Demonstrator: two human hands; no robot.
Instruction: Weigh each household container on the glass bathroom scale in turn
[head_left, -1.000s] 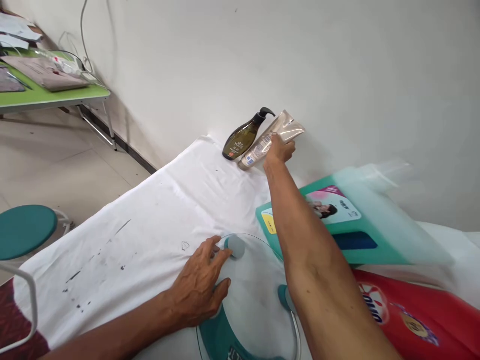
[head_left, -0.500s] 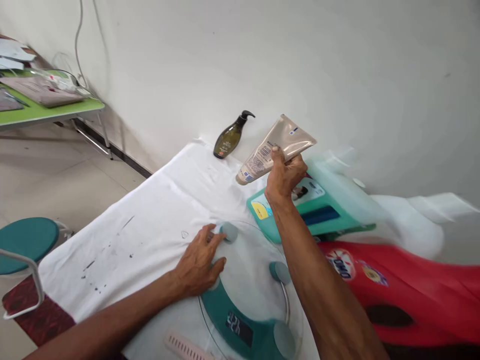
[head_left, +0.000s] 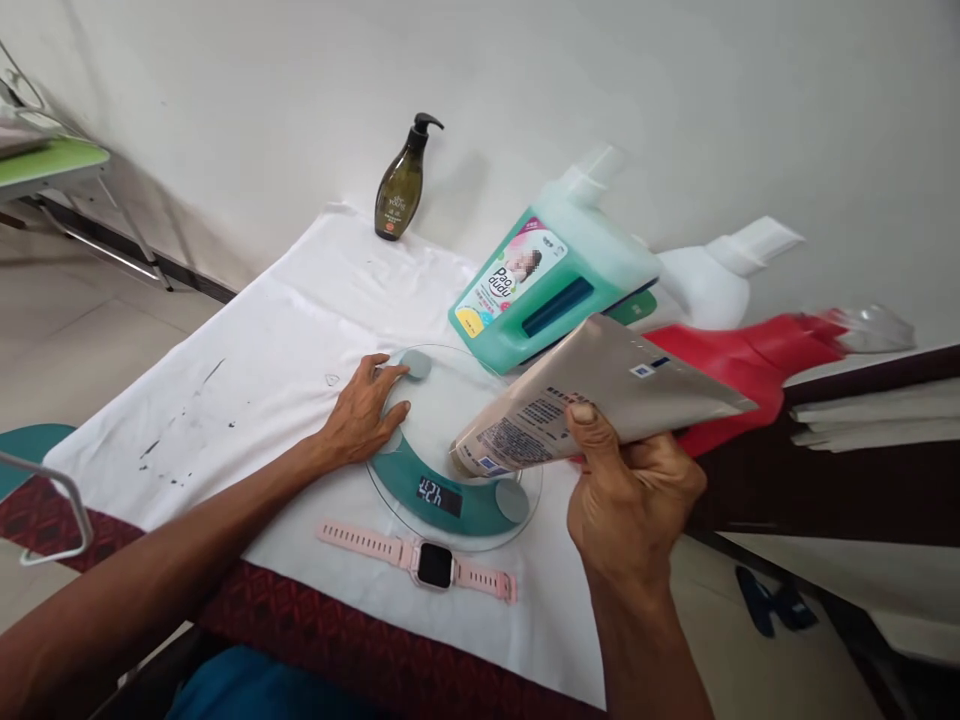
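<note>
My right hand (head_left: 632, 490) is closed around a beige squeeze tube (head_left: 592, 400), held in the air over the right side of a round glass scale (head_left: 450, 480) with a teal base and a lit display. My left hand (head_left: 364, 410) rests on the scale's left edge, fingers curled on the rim and touching a grey pad. A pink smartwatch (head_left: 420, 560) lies flat on the white cloth (head_left: 285, 340) just in front of the scale.
A dark pump bottle (head_left: 401, 185) stands by the wall at the cloth's far end. A teal detergent jug (head_left: 547, 285), a white bottle (head_left: 712, 280) and a red jug (head_left: 757, 360) lie behind the scale. A green table (head_left: 45, 160) stands at far left.
My right hand lifted the beige tube from beside the pump bottle and brought it back toward me, over the scale. The view tilted down, revealing the smartwatch. My left hand stayed on the scale.
</note>
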